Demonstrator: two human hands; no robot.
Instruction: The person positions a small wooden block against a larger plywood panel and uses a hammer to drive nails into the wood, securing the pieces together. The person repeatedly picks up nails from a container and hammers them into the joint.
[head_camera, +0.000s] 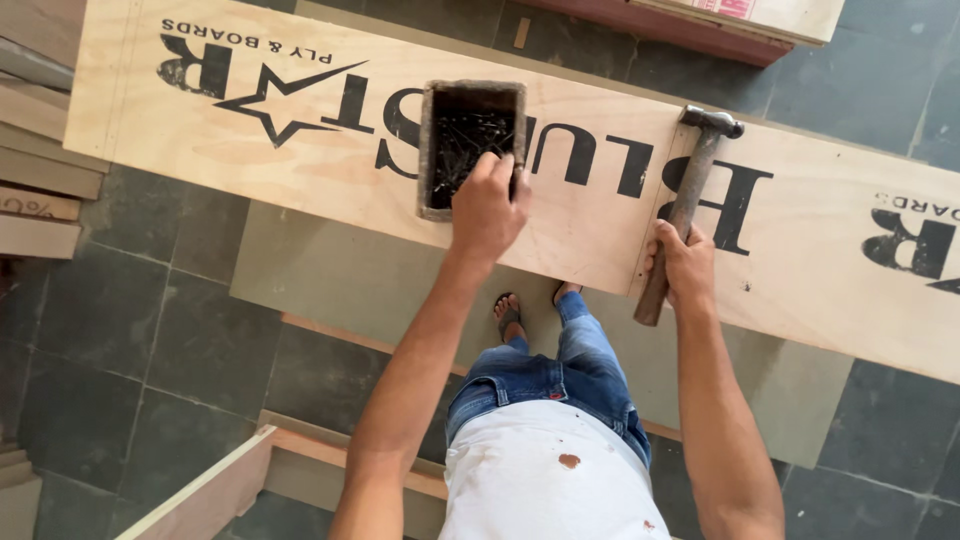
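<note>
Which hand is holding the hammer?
The right hand grips the hammer by its wooden handle, resting it on the plywood board. The left hand holds no tool; it reaches into the small box of nails.

Matt plywood board (330, 150), wooden-handled metal hammer (686, 200), seemingly metal nails (468, 140)

Dark slate floor (150, 330) underlies all. Stacked wood strips (35, 180) at floor's left edge. Grey sheet (340, 280) flat on floor centre. Red-edged board (700, 25) at floor's top. Pale frame (215, 490) at floor's bottom left.
</note>
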